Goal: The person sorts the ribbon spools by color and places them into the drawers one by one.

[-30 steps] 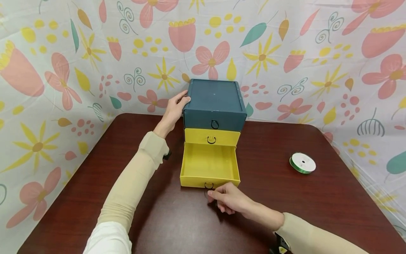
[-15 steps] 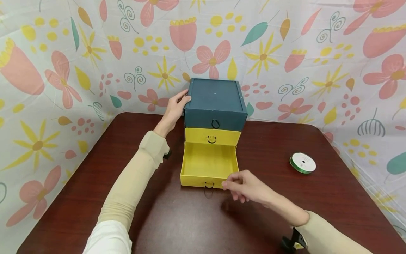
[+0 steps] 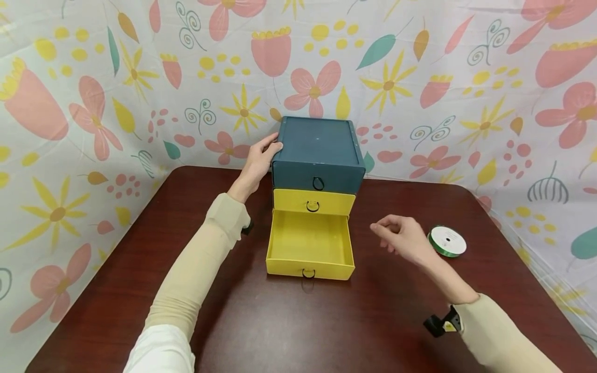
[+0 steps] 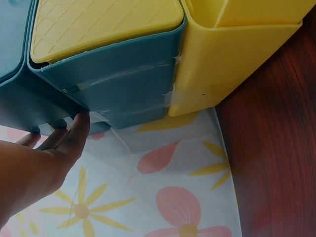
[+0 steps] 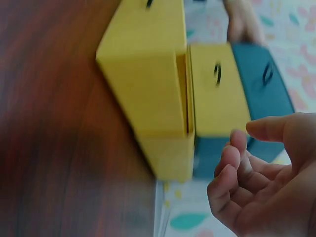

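Note:
My left hand (image 3: 257,161) rests against the left side of the dark blue top unit of a drawer stack (image 3: 317,140). In the left wrist view its fingertips (image 4: 81,123) touch the blue wall. Below the blue drawer front sits a shut yellow drawer (image 3: 298,201). The bottom yellow drawer (image 3: 298,267) is pulled out, with nothing inside and a black ring pull on its front. To the right of the stack, my right hand (image 3: 404,238) hangs above the table, holding nothing, its fingers loosely bent. A ribbon spool (image 3: 448,240) with green edge lies just beyond that hand.
The stack stands on a dark reddish-brown table (image 3: 298,326), near its back edge. A flower-printed cloth (image 3: 214,62) hangs behind and along both sides. Wrist-worn cameras sit under both forearms.
My right hand has left the front of the bottom drawer and moved right and back, toward the spool. The left hand stays on the stack; the drawer has kept its place.

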`<act>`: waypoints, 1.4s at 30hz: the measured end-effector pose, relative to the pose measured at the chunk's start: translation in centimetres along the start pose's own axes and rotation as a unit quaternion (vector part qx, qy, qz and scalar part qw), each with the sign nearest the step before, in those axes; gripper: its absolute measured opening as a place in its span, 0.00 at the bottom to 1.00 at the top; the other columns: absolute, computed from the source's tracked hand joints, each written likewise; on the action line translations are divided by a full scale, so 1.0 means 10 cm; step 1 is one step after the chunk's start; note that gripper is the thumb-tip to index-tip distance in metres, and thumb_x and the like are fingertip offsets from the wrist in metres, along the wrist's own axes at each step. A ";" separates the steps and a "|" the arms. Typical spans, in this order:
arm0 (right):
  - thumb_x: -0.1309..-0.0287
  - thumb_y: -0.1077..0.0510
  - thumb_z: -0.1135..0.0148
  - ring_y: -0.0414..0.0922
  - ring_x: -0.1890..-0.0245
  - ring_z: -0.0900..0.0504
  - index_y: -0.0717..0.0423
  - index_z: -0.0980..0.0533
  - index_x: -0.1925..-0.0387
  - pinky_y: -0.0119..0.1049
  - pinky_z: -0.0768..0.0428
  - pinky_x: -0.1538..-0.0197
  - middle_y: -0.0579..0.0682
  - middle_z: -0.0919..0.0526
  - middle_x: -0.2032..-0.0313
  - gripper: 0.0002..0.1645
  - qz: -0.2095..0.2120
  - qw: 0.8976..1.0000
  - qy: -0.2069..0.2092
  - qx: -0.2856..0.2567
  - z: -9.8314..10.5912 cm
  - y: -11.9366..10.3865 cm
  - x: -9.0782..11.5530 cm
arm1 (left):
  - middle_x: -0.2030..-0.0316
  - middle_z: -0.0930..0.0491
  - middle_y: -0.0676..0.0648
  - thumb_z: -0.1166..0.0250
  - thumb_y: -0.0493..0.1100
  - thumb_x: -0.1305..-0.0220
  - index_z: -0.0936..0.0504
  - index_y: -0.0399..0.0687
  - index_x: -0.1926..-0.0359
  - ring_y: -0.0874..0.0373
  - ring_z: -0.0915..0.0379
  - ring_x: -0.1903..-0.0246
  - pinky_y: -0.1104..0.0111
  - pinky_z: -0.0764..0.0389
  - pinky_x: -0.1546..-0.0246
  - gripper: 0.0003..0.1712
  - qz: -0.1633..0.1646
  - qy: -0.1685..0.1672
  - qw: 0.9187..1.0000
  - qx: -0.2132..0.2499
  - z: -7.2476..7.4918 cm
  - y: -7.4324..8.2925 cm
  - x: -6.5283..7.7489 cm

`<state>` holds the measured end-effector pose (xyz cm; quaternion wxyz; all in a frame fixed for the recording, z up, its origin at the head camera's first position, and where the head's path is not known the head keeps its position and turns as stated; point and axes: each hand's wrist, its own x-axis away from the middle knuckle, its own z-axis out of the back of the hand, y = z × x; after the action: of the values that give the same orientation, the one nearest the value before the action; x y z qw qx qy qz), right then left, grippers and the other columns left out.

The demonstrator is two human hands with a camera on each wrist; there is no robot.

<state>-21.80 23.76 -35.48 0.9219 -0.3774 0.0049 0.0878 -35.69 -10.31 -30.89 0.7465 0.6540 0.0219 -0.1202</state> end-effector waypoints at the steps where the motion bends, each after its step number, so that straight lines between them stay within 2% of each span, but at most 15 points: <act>1: 0.36 0.45 0.40 0.45 0.83 0.23 0.60 0.20 0.60 0.35 0.22 0.78 0.55 0.20 0.79 0.20 0.007 1.000 0.016 0.011 0.03 0.05 -0.02 | 0.27 0.43 0.52 0.48 0.54 0.27 0.40 0.59 0.27 0.56 0.45 0.29 0.57 0.39 0.29 0.31 0.000 0.001 1.000 0.000 0.00 0.00 0.00; 4: 0.36 0.47 0.39 0.40 0.85 0.26 0.59 0.20 0.63 0.32 0.26 0.79 0.52 0.20 0.81 0.18 0.036 0.995 0.073 0.061 0.10 0.22 -0.07 | 0.27 0.42 0.52 0.48 0.54 0.27 0.39 0.59 0.27 0.56 0.45 0.29 0.57 0.39 0.29 0.31 0.000 0.002 1.000 0.000 0.00 0.01 0.00; 7: 0.37 0.48 0.39 0.37 0.86 0.30 0.58 0.19 0.66 0.32 0.30 0.79 0.50 0.21 0.82 0.16 0.058 0.984 0.123 0.113 0.17 0.39 -0.12 | 0.27 0.42 0.51 0.48 0.54 0.27 0.40 0.59 0.27 0.56 0.45 0.29 0.57 0.39 0.29 0.31 0.001 0.002 1.000 0.000 -0.01 0.01 0.00; 9: 0.37 0.47 0.39 0.37 0.86 0.31 0.59 0.20 0.65 0.33 0.32 0.78 0.51 0.20 0.81 0.18 0.053 0.979 0.140 0.140 0.24 0.52 -0.16 | 0.27 0.42 0.51 0.48 0.54 0.27 0.40 0.59 0.27 0.56 0.45 0.29 0.57 0.39 0.29 0.31 0.001 0.002 1.000 -0.001 0.00 0.01 0.00; 11: 0.36 0.44 0.41 0.39 0.84 0.30 0.61 0.21 0.61 0.34 0.32 0.77 0.53 0.19 0.79 0.22 0.031 0.976 0.141 0.161 0.31 0.65 -0.19 | 0.27 0.42 0.51 0.48 0.54 0.27 0.40 0.58 0.27 0.56 0.45 0.29 0.57 0.39 0.29 0.31 0.002 0.001 1.000 -0.002 0.00 0.01 0.00; 14: 0.36 0.39 0.44 0.49 0.79 0.24 0.64 0.23 0.53 0.39 0.29 0.77 0.60 0.18 0.73 0.30 -0.006 0.971 0.132 0.197 0.43 0.84 -0.22 | 0.27 0.43 0.51 0.48 0.54 0.27 0.40 0.59 0.27 0.56 0.45 0.29 0.57 0.39 0.29 0.31 0.003 0.000 1.000 -0.002 0.00 0.00 0.01; 16: 0.37 0.37 0.45 0.61 0.68 0.22 0.66 0.26 0.48 0.48 0.26 0.74 0.67 0.18 0.66 0.36 -0.030 0.967 0.119 0.222 0.51 0.97 -0.24 | 0.27 0.43 0.52 0.48 0.54 0.27 0.40 0.59 0.27 0.56 0.45 0.29 0.57 0.39 0.29 0.31 0.001 -0.002 1.000 -0.001 0.00 0.00 0.01; 19: 0.38 0.33 0.47 0.75 0.50 0.33 0.68 0.32 0.40 0.65 0.27 0.62 0.76 0.26 0.50 0.44 -0.063 0.964 0.087 0.244 0.62 1.16 -0.25 | 0.27 0.42 0.51 0.48 0.54 0.27 0.39 0.59 0.27 0.56 0.45 0.29 0.58 0.39 0.30 0.31 -0.002 -0.002 1.000 0.000 0.00 0.01 0.01; 21: 0.39 0.30 0.49 0.80 0.46 0.42 0.69 0.37 0.36 0.71 0.32 0.55 0.80 0.33 0.44 0.50 -0.089 0.962 0.055 0.253 0.68 1.26 -0.25 | 0.27 0.42 0.51 0.48 0.53 0.27 0.39 0.58 0.27 0.56 0.45 0.29 0.58 0.39 0.29 0.31 -0.004 -0.002 1.000 0.001 0.00 0.02 0.01; 25: 0.43 0.25 0.49 0.81 0.45 0.45 0.70 0.44 0.32 0.74 0.35 0.54 0.82 0.42 0.40 0.59 -0.137 0.956 -0.009 0.258 0.75 1.34 -0.21 | 0.27 0.42 0.51 0.48 0.53 0.27 0.39 0.57 0.27 0.56 0.44 0.29 0.58 0.39 0.29 0.30 -0.001 -0.001 1.000 0.002 -0.01 0.02 0.00; 30: 0.47 0.25 0.44 0.78 0.47 0.42 0.72 0.47 0.32 0.72 0.32 0.57 0.80 0.41 0.41 0.62 -0.175 0.948 -0.065 0.257 0.80 1.36 -0.18 | 0.27 0.42 0.51 0.48 0.53 0.27 0.39 0.57 0.27 0.56 0.44 0.29 0.58 0.39 0.29 0.30 -0.003 -0.001 1.000 0.003 0.00 0.02 0.00; 35: 0.47 0.31 0.39 0.76 0.50 0.38 0.73 0.45 0.34 0.66 0.30 0.60 0.78 0.35 0.46 0.59 -0.181 0.946 -0.065 0.261 0.80 1.42 -0.17 | 0.27 0.42 0.51 0.48 0.53 0.27 0.40 0.57 0.27 0.56 0.44 0.29 0.58 0.39 0.29 0.30 -0.003 -0.001 1.000 -0.001 0.00 0.02 0.01; 42: 0.47 0.36 0.37 0.75 0.52 0.35 0.73 0.43 0.36 0.62 0.29 0.62 0.79 0.34 0.46 0.54 -0.188 0.947 -0.039 0.256 0.79 1.48 -0.18 | 0.27 0.42 0.50 0.48 0.53 0.27 0.40 0.58 0.27 0.55 0.45 0.29 0.57 0.39 0.29 0.30 -0.001 -0.002 1.000 -0.002 0.00 0.02 0.02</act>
<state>-26.44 39.35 -39.94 0.9867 -0.1186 -0.0800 -0.0767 -35.48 -10.29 -30.68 0.7479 0.6522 0.0217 -0.1222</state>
